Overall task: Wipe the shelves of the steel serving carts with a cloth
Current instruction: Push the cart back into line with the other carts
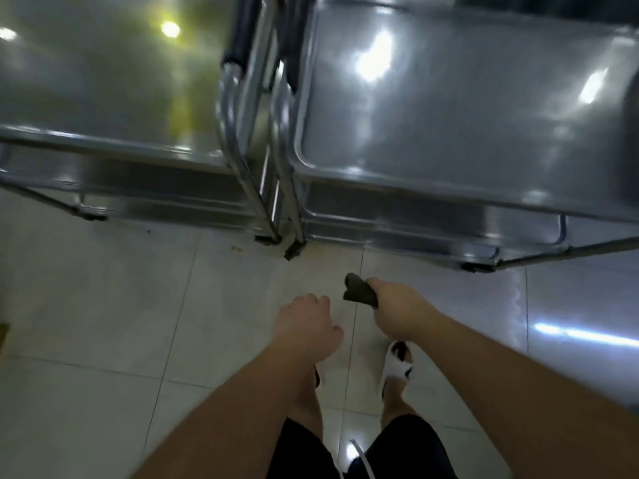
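Observation:
Two steel serving carts stand side by side ahead of me, the left cart (pixel 103 98) and the right cart (pixel 466 115), each with a shiny top shelf and lower shelves visible beneath. My right hand (pixel 397 309) is closed around a dark cloth (pixel 358 290), held in the air over the floor just short of the right cart's near edge. My left hand (pixel 306 324) hovers beside it with fingers curled in and nothing in it. Both hands are apart from the carts.
The carts' tubular frames and dark-gripped handles (pixel 238 46) meet in the middle, with castors (pixel 294 252) on the pale tiled floor (pixel 103 323). My legs and a white sandal (pixel 397 364) are below my hands. A brown edge shows at far left (pixel 3 333).

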`<state>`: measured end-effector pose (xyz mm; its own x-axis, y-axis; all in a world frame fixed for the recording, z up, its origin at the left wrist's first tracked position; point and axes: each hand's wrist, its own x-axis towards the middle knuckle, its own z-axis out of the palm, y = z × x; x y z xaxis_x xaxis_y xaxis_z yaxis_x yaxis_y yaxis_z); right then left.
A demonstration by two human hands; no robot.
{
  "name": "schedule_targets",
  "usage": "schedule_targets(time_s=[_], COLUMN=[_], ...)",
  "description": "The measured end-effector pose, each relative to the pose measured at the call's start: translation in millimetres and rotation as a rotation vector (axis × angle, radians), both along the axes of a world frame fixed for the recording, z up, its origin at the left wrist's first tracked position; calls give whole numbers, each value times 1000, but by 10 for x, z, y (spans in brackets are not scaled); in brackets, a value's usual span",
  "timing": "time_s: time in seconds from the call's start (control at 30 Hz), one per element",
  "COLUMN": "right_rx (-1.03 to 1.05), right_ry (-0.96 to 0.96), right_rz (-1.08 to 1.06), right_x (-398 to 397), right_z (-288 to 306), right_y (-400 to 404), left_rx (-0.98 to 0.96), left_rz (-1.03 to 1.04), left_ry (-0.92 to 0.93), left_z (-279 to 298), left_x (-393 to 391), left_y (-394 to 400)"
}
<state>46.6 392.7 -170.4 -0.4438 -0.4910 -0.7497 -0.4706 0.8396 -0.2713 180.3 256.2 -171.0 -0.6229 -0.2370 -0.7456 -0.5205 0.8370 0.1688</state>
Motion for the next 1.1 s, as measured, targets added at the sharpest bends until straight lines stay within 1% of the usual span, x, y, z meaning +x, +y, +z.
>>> schedule_targets(time_s=[0.1,0.23,0.33,0.47,0.57,0.77,0.97,1.1], right_rx=[-105,-230,-277,-352,-367,-287,-303,-341], right_ry=[18,23,41,43,74,159,312,352], right_rz=[-12,38,152,349,446,713,919,990], right_x=[131,365,572,762,897,1394,2196,2909], right_z=[417,869,1230,1596,1784,2155,2416,2434], right_y=[-212,-360,-373,-448,-544,-1012,-1844,-2486], left_rx=[-24,-98,-136,-221,-286,-384,-432,-464], left_rz=[80,232,354,487,605,748,894,948], left_ry=[67,130,164,204,223,204,255,276], left_z=[460,1052,1463,1864,2069,2409,2473,2482], left_x=[110,369,705,1253,1667,2449,3378,4115], left_y=[-164,-328,-317,-239,-150,-224,-717,-1188])
